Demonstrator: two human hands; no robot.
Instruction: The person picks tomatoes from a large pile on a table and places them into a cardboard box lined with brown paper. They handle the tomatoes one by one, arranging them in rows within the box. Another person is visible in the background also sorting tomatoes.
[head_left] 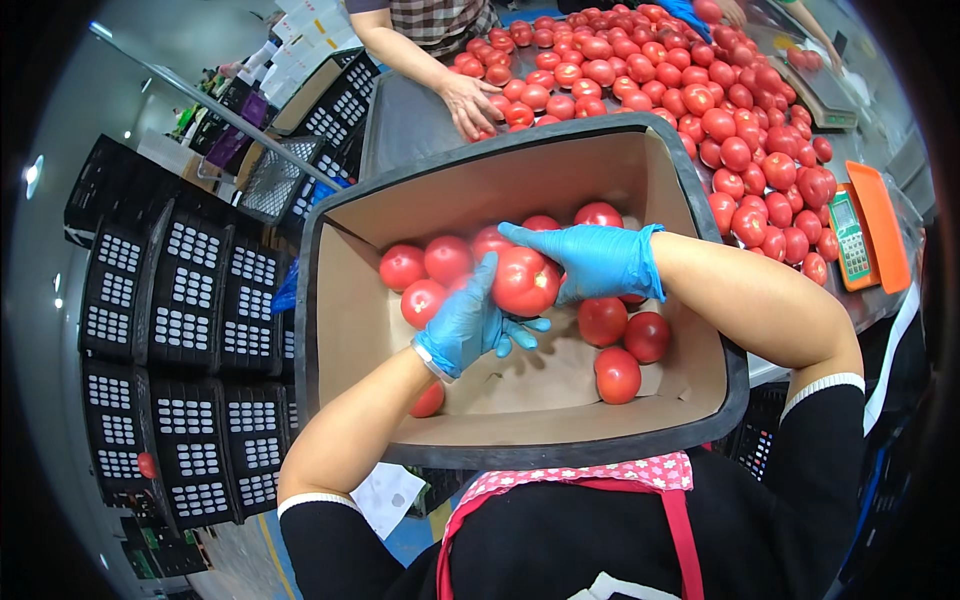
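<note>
bright indoor light, fisheye bend
a lamp [33,177] glares at far left; tomatoes [526,284] carry small highlights; soft shadows fall inside the crate [540,428]; corners go black.

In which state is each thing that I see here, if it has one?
Held tomato: red, in hand
Right hand: gloved, gripping that tomato
Left hand: gloved, partly spread
Lined crate: open, partly filled
Table tomatoes: loose, heaped
Scale: tomatoes on it
Orange case: open

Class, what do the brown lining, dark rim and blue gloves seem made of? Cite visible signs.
Brown lining: probably matt paper or card, with fold lines at its corners. Dark rim: likely dull plastic, thick with rounded corners. Blue gloves: thin, satiny rubbery film, perhaps nitrile, clinging and wrinkled.
</note>
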